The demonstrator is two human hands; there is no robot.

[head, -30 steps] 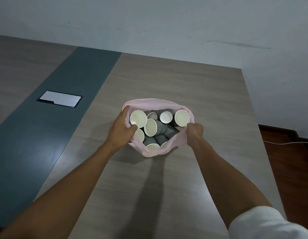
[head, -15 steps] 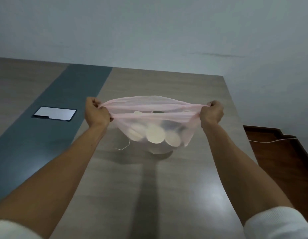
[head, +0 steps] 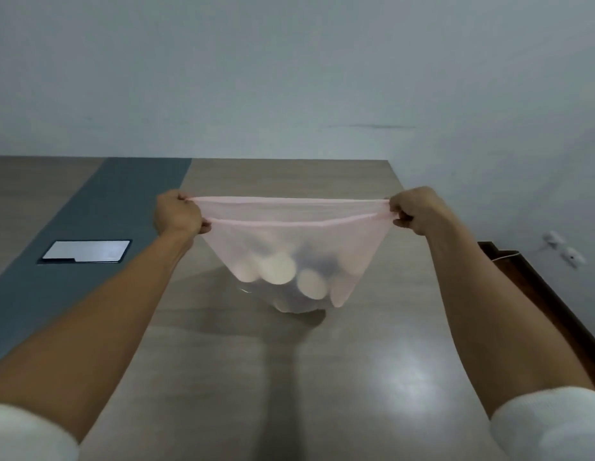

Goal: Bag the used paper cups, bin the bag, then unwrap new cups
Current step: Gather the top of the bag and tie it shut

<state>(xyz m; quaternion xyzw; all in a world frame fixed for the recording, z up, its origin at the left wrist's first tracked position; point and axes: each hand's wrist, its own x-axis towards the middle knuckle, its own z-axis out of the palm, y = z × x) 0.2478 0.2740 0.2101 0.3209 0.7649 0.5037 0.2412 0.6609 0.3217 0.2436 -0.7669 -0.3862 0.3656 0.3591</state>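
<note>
A thin pink plastic bag (head: 289,234) hangs stretched wide between my two hands above the wooden table (head: 289,377). Several used paper cups (head: 279,269) show through its translucent wall, bunched at the bottom. My left hand (head: 178,214) grips the left end of the bag's rim, and my right hand (head: 414,209) grips the right end. The rim is pulled taut into two nearly straight pink edges. The bag's bottom sits at or just above the tabletop; I cannot tell which.
A grey-blue strip (head: 90,227) runs along the table's left part, with a silver cover plate (head: 86,251) set in it. The table's right edge drops to a dark wooden floor (head: 572,311). A white cable and wall plugs (head: 562,249) sit low on the right wall.
From holding the open bag on the table, my hands have lifted it and pulled its rim far apart. The cups have sunk to the bottom, and the view has tilted up.
</note>
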